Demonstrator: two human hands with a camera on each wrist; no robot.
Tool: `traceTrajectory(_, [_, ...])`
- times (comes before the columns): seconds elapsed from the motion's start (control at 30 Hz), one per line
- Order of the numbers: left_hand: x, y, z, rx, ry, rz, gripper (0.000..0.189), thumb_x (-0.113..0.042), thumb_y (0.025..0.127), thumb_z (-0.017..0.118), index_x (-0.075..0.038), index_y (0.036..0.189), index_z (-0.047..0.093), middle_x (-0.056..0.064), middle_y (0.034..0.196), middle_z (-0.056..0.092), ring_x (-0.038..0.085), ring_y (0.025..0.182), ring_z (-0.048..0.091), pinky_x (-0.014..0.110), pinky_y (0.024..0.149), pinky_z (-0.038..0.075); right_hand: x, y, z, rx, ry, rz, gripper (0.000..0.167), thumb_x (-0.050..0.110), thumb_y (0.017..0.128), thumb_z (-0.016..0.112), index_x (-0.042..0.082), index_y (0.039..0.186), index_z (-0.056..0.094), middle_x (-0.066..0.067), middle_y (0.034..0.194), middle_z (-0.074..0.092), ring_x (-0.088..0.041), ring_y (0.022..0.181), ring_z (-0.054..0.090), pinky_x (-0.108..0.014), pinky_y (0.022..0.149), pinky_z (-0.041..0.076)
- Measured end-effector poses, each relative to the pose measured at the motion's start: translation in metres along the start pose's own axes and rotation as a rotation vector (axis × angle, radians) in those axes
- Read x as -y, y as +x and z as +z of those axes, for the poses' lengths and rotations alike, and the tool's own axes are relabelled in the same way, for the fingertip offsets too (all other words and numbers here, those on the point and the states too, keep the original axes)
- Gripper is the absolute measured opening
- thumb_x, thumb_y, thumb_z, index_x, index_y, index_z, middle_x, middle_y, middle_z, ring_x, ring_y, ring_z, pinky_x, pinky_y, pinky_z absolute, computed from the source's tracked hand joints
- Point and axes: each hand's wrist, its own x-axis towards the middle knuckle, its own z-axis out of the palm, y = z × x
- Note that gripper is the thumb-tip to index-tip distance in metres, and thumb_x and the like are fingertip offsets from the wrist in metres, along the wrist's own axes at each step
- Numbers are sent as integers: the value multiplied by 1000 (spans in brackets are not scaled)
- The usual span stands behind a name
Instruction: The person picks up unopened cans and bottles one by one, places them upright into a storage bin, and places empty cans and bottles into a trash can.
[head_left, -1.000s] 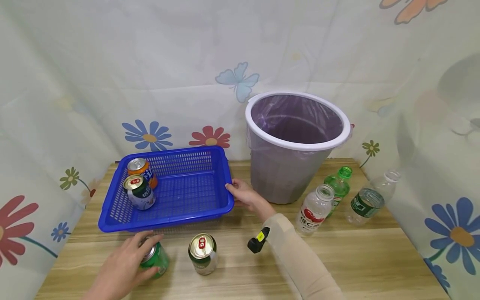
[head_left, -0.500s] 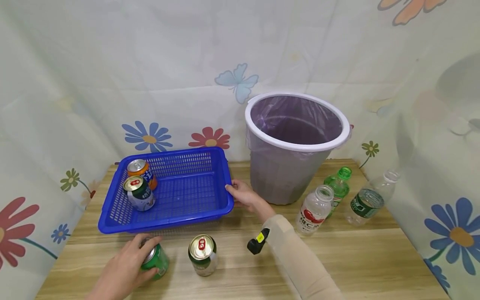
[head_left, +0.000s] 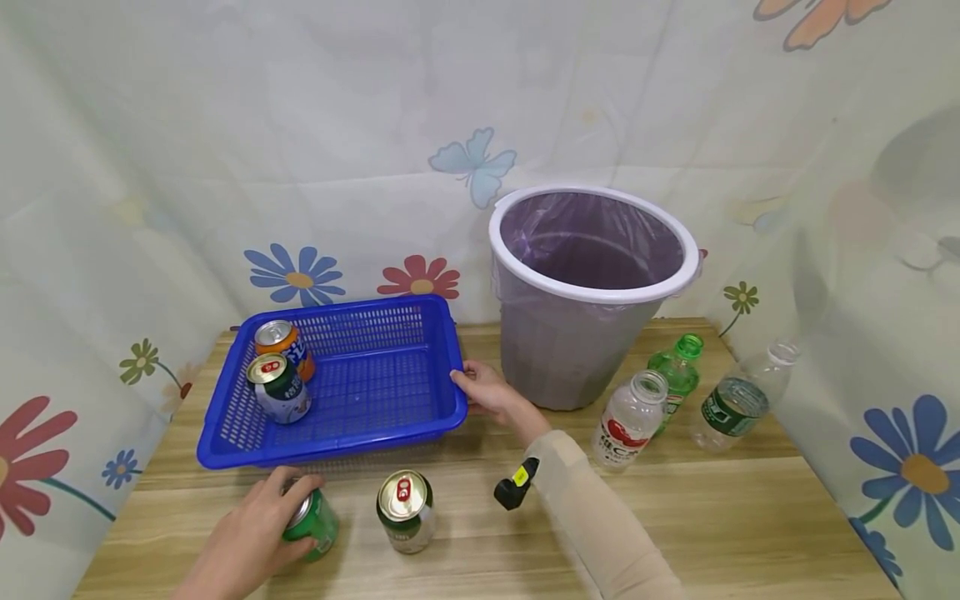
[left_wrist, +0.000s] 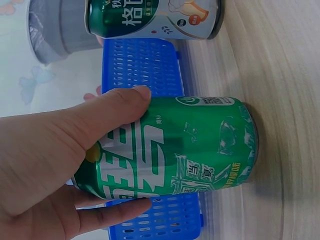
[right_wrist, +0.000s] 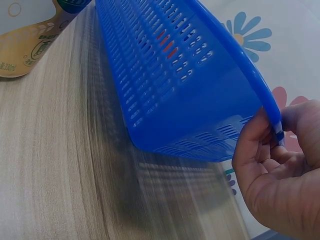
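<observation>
A green soda can [left_wrist: 200, 145] stands on the table at the front left, and my left hand [head_left: 251, 525] grips it round its upper part, thumb on one side and fingers on the other. With thumb and fingers my right hand [right_wrist: 280, 165] pinches the right rim of a blue plastic basket [head_left: 375, 433]. Inside the basket's left end stand an orange can [head_left: 300, 354] and a dark green and white can [head_left: 285, 400]. Another green and white can [head_left: 407, 521], gold-topped with a red tab, stands on the table to the right of my left hand.
Behind my right forearm stands a grey bin [head_left: 570, 350] with a white rim and a purple liner. To its right are a clear bottle with a red label [head_left: 626, 429], a green bottle [head_left: 678, 375] and a clear bottle with a green label [head_left: 738, 408]. A flowered curtain surrounds the table.
Almost nothing differs. My left hand stays round the green soda can, and my right hand keeps its hold on the basket rim; the head view shifts very slightly.
</observation>
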Motion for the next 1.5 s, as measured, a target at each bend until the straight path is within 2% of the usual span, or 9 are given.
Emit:
traceTrajectory(0.13, [1, 1, -1, 7, -4, 7, 61, -28, 57, 86, -20, 111, 60, 4, 104, 54, 22, 88, 56, 37, 63, 53, 1, 0, 0, 1, -5, 2, 25, 18, 97, 45, 1, 115, 45, -24, 113, 59, -24, 86, 64, -33, 68, 55])
traceTrajectory(0.47, [3, 2, 0, -20, 15, 60, 59, -29, 56, 86, -20, 109, 60, 2, 102, 54, 20, 84, 56, 34, 62, 52, 2, 0, -1, -5, 3, 9, 29, 19, 97, 44, 0, 119, 44, -24, 116, 57, -33, 96, 63, -36, 71, 55])
traceTrajectory(0.87, [5, 4, -1, -24, 23, 97, 56, -32, 57, 85, -21, 106, 59, 0, 98, 53, 18, 83, 55, 30, 62, 51, 1, 0, -1, -3, 3, 15, 30, 19, 97, 43, -1, 120, 45, -26, 117, 57, -35, 98, 62, -37, 71, 56])
traceTrajectory(1.13, [8, 5, -2, 7, 17, 90, 56, -33, 57, 85, -23, 106, 59, 1, 99, 54, 19, 85, 56, 32, 64, 51, 2, -1, -1, 6, -8, 10, 29, 19, 97, 44, 0, 119, 46, -25, 115, 58, -33, 96, 63, -39, 73, 56])
traceTrajectory(1.33, [10, 4, -3, -12, 30, 124, 58, -33, 56, 86, -23, 106, 59, 0, 100, 54, 18, 85, 56, 32, 65, 52, 3, 0, 0, 7, -7, 19, 28, 19, 97, 44, 0, 118, 46, -24, 115, 58, -33, 96, 63, -39, 74, 56])
traceTrajectory(1.5, [9, 5, -5, 40, 16, 123, 57, -31, 58, 85, -23, 107, 59, -1, 101, 54, 17, 86, 56, 31, 64, 51, 2, 0, -1, 9, -12, 13, 28, 19, 97, 44, -1, 117, 46, -24, 115, 58, -32, 95, 63, -39, 74, 56])
